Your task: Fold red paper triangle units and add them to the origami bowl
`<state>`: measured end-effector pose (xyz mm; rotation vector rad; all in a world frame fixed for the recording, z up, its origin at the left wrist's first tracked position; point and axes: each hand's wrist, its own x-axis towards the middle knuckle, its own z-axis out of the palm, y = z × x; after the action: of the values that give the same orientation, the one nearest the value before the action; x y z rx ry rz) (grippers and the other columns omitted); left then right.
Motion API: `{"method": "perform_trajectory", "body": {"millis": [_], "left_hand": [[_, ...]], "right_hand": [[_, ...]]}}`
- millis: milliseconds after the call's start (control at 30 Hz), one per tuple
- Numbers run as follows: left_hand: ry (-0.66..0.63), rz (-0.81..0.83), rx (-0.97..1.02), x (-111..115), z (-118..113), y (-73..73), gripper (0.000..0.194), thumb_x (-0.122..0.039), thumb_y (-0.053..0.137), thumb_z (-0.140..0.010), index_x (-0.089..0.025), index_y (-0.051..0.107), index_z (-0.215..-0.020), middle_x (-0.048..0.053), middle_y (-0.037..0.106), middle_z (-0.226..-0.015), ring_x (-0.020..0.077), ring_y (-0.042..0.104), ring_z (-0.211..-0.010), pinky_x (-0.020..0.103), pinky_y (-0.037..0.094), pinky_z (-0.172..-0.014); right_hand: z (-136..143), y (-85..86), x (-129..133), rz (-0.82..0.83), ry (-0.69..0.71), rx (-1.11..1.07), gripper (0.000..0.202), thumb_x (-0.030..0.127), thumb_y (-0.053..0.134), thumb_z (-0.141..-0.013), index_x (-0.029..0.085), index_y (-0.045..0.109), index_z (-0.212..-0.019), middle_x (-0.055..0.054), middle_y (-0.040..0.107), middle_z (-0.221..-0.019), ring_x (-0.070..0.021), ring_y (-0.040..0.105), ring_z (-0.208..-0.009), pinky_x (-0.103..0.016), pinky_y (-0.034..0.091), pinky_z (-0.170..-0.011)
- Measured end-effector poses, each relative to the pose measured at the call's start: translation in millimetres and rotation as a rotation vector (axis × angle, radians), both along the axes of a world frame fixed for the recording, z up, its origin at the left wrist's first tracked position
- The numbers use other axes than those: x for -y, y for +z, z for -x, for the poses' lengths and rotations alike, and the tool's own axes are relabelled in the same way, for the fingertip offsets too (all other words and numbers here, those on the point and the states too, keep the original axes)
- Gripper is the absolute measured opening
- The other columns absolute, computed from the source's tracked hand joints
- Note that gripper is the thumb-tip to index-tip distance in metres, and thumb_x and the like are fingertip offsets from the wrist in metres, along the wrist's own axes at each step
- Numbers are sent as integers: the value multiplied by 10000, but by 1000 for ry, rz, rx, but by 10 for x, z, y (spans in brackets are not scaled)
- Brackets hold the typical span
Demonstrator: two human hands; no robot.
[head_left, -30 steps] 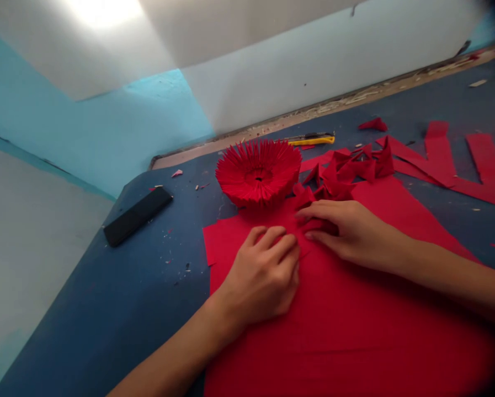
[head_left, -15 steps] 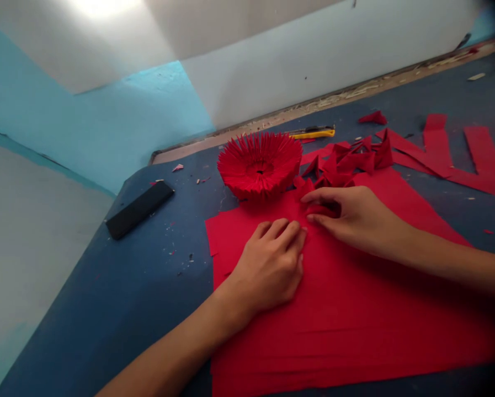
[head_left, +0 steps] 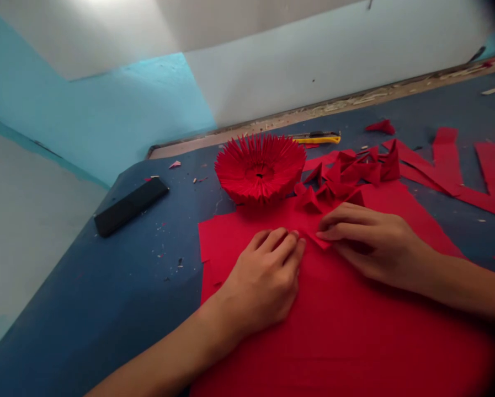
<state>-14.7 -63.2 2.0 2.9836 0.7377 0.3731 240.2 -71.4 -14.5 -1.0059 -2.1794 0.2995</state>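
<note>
Large red paper sheets [head_left: 355, 331] lie stacked on the blue table. Over them my left hand [head_left: 270, 275] rests with curled fingers, the fingertips pressed on a small red paper piece [head_left: 319, 239]. My right hand [head_left: 367, 240] pinches the other end of that piece, just to the right. Behind the hands stands a round pleated red paper bowl [head_left: 259, 168]. Folded red paper pieces [head_left: 346, 171] form a loose pile behind my right hand.
A black flat object [head_left: 131, 207] lies on the blue table [head_left: 118, 286] at left. A yellow cutter [head_left: 319, 139] is behind the bowl, near the wall. Red paper strips [head_left: 448, 160] lie at the right, with small scraps scattered about.
My right hand has moved a little right and toward me, its fingers now closer together. More of the small red piece shows between the hands. The camera view has shifted slightly.
</note>
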Motion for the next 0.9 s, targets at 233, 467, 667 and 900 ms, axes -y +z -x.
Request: {"method": "perform_trajectory", "body": {"millis": [233, 467, 667, 900], "left_hand": [[2, 27, 9, -18, 14, 35, 372, -114, 484, -1017, -51, 659, -1339, 198, 725, -1315, 322, 682, -1214, 492, 631, -1029], [4, -8, 63, -25, 21, 8, 345, -95, 480, -1016, -59, 680, -1294, 192, 730, -1269, 310, 690, -1182, 475, 640, -1017], [8, -21, 63, -28, 17, 14, 328, -97, 482, -1013, -50, 697, -1257, 183, 746, -1209, 305, 699, -1133, 473, 649, -984], [3, -44, 68, -31, 19, 14, 322, -89, 481, -1022, -54, 702, -1253, 176, 759, -1201, 293, 705, -1141, 462, 641, -1005]], "right_hand": [[-107, -57, -59, -89, 132, 130, 282, 92, 562, -1000, 235, 766, -1132, -82, 831, -1171, -243, 797, -1104, -391, 671, -973], [-126, -44, -86, -124, 221, 155, 311, 112, 561, -1019, 263, 800, -1145, -65, 839, -1186, -238, 798, -1143, -379, 673, -1014], [-121, -56, -63, -148, 232, 144, 329, 134, 559, -1026, 268, 798, -1209, -73, 844, -1176, -250, 804, -1152, -391, 679, -1021], [-130, -40, -57, -77, 232, 155, 334, 171, 572, -1029, 313, 806, -1220, -49, 838, -1204, -254, 795, -1189, -409, 675, -1054]]}}
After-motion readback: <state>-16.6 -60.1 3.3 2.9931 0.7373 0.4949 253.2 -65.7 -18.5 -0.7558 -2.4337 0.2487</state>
